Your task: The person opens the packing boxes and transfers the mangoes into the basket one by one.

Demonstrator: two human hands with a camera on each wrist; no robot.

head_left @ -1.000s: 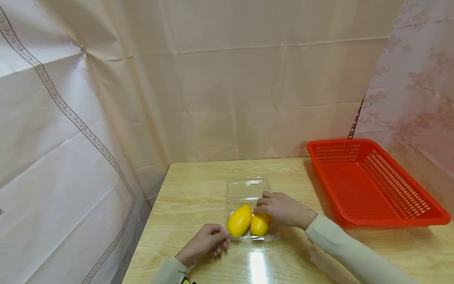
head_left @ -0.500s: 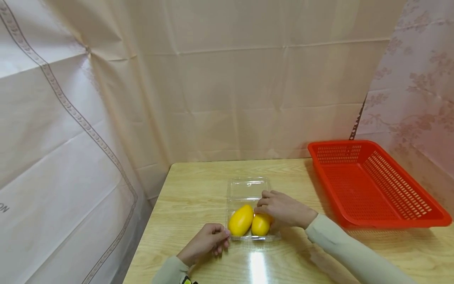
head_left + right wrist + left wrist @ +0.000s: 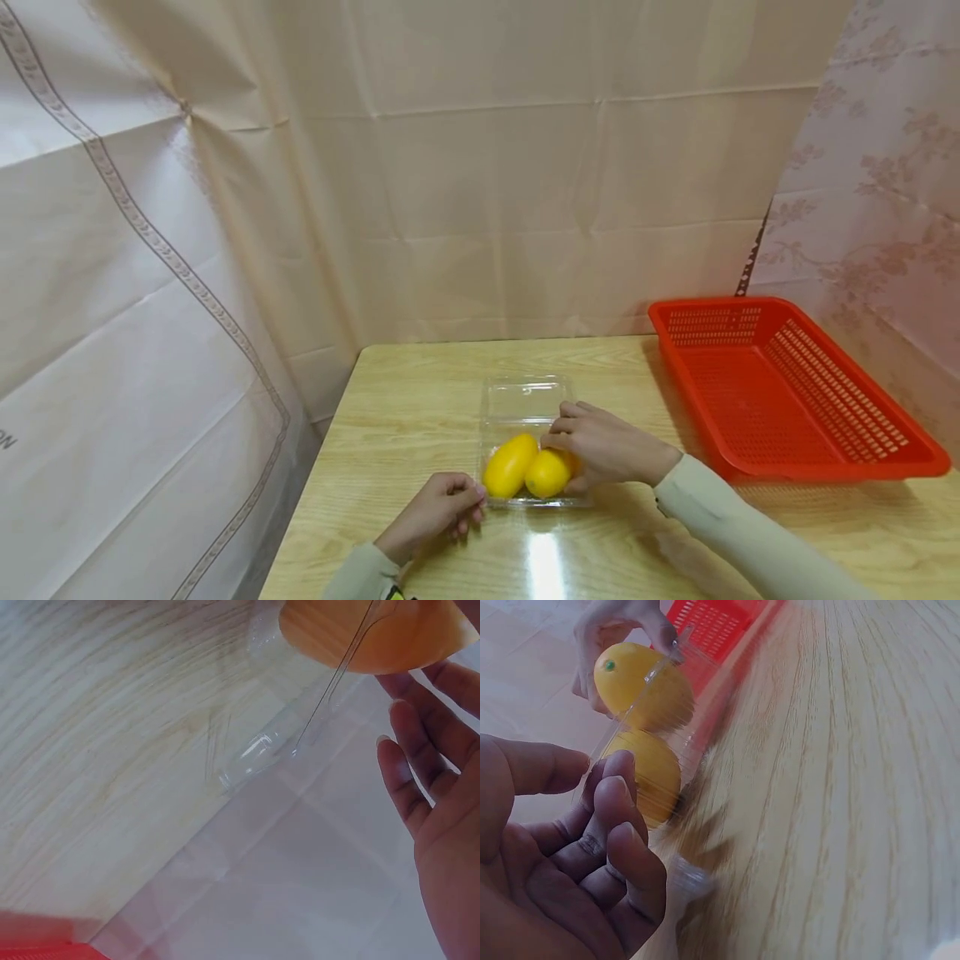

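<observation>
- Your right hand [image 3: 609, 446], in the head view, bends over the round yellow fruit [image 3: 546, 477], with curled fingers holding it; your left hand [image 3: 437, 510] pinches the near left corner of the clear box [image 3: 542, 502].
- Around these, the red basket [image 3: 753, 404] stands well apart at the right side of the wooden table [image 3: 405, 400], and pale cloth [image 3: 480, 217] hangs behind. Your right hand hides part of the box's right side; the lid [image 3: 527, 400] lies folded back at the far side.
- Both fruits are inside the box; the long yellow fruit [image 3: 509, 468] lies tilted at the left, smooth and glossy, and they appear to touch.
- From the left wrist, your thumb and fingertip meet at the thin plastic edge, other fingers loosely bent. Clear wall stands before the fruits; the round one shows a green spot.
- From the right wrist, your fingers are half bent; upper ones reach the fruit, which looks orange here, cut by the upper border. Thumb is hidden.
</observation>
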